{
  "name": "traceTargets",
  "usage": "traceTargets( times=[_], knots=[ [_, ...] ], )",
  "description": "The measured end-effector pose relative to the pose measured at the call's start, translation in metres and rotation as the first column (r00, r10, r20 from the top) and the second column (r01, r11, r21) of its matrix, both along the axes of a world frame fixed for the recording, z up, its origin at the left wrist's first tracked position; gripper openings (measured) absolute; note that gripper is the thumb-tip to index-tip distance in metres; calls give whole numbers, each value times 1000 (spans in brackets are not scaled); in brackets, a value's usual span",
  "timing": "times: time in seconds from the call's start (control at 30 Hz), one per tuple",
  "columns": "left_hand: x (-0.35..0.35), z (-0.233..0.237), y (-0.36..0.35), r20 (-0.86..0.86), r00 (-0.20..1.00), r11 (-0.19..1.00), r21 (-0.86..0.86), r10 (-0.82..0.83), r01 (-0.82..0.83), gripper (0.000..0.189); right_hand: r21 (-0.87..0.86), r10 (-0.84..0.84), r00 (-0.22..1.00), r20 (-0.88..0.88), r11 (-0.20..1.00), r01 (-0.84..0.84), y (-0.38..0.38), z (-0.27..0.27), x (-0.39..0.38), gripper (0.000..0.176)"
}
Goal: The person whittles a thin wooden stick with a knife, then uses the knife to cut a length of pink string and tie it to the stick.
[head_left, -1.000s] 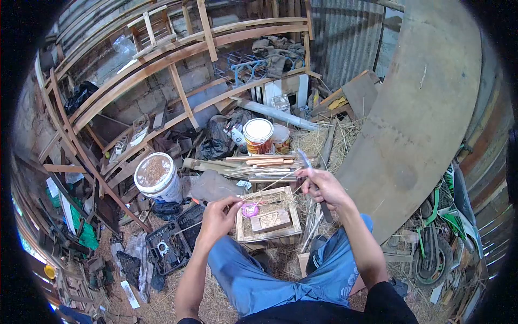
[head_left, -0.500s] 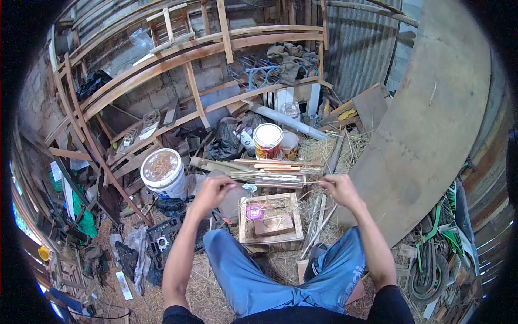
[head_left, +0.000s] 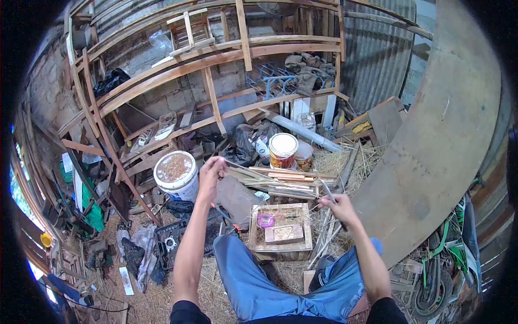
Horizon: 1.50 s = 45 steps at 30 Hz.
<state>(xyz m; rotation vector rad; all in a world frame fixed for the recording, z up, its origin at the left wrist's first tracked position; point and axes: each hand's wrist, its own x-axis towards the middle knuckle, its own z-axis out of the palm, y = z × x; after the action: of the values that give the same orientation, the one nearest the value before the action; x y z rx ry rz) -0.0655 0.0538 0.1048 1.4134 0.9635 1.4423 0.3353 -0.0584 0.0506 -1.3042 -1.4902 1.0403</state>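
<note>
My left hand (head_left: 214,168) is raised near the white bucket, its fingers pinched on one end of a thin stick (head_left: 235,165) that slants down to the right. My right hand (head_left: 339,208) is closed round a knife (head_left: 327,190), its narrow blade pointing up and left. Between and beyond the hands lies a pile of thin wooden strips (head_left: 286,175). Below them stands a small wooden box (head_left: 253,227) holding a wooden block (head_left: 284,234) and a pink object (head_left: 265,220).
A white bucket (head_left: 176,171) with shavings on its lid stands at left. A paint can (head_left: 283,148) is behind the strips. A large board (head_left: 431,135) leans at right. Wooden framing (head_left: 216,56) crosses the back, and straw covers the floor.
The view has shifted, so the scene sits lower and farther right. My left hand has risen; my right hand has lowered and now shows a knife. The stick no longer spans both hands.
</note>
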Motion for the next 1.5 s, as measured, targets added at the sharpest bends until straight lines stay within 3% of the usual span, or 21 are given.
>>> traceTargets(
  times=[0.07,0.1,0.2,0.27,0.43,0.53,0.6,0.67,0.73,0.77,0.8,0.93,0.97,1.07,1.13,1.2,1.23,1.33,1.4,1.47,1.5],
  knots=[
    [22,9,3,356,930,994,-83,90,-64,21,-64,-18,998,57,998,21,0,-9,-22,20],
    [29,8,9,282,952,992,-4,119,-123,30,-53,-9,1000,22,999,10,-1,-12,-35,20],
    [63,7,11,404,912,991,73,72,-111,39,-195,-6,980,-197,980,-34,-4,-10,-74,23],
    [79,21,-5,332,941,984,141,58,-110,36,-223,-33,970,-240,975,-22,-3,-6,-93,23],
    [118,-26,-30,82,995,982,183,-64,48,20,-361,-25,960,-278,929,-81,5,-7,-112,22],
    [127,-52,-63,5,994,993,40,-109,109,17,-392,40,973,-227,911,-129,-7,-1,-116,24],
    [124,-51,-71,-51,980,981,7,-193,194,17,-401,43,947,-317,899,-175,-16,-9,-109,22],
    [118,-60,-52,-21,977,977,3,-213,213,17,-333,148,986,-81,928,-166,-22,-26,-98,21],
    [116,-31,-45,67,991,993,37,-114,112,14,-417,155,983,-103,890,-184,-32,-31,-90,21],
    [115,-15,-39,156,984,996,35,-88,84,13,-358,172,985,-24,918,-169,-37,-35,-87,22],
    [107,-5,-26,118,989,989,125,-94,79,13,-295,182,982,59,942,-157,-40,-36,-82,22],
    [82,30,6,220,975,992,128,-9,-20,16,-172,133,986,99,978,-115,-42,-32,-50,22],
    [81,35,8,284,959,993,115,-6,-28,16,-237,78,989,123,970,-47,-44,-24,-43,17],
    [82,32,16,370,929,990,126,5,-56,20,-88,28,1000,-7,996,-28,-37,-31,-35,13],
    [97,21,8,273,960,987,159,-67,24,18,-140,-18,999,37,990,23,-34,-8,-44,14],
    [130,4,-13,208,974,993,94,-93,75,15,-15,-119,993,15,993,120,-30,-4,-50,13],
    [144,-6,-21,216,965,988,61,-152,142,14,15,-72,992,-104,997,74,-29,1,-55,16],
    [167,-18,-34,242,938,966,2,-250,257,12,19,-104,993,-62,994,106,-28,6,-65,13],
    [167,-3,-27,125,971,978,58,-205,199,11,61,-79,992,-100,994,86,-31,-2,-63,14],
    [165,26,-9,69,989,991,35,-129,126,11,-29,-42,998,-39,999,41,-40,-8,-63,14],
    [162,33,9,97,987,989,87,-128,120,12,38,-6,1000,-6,999,6,-40,-27,-62,15]
  ],
)
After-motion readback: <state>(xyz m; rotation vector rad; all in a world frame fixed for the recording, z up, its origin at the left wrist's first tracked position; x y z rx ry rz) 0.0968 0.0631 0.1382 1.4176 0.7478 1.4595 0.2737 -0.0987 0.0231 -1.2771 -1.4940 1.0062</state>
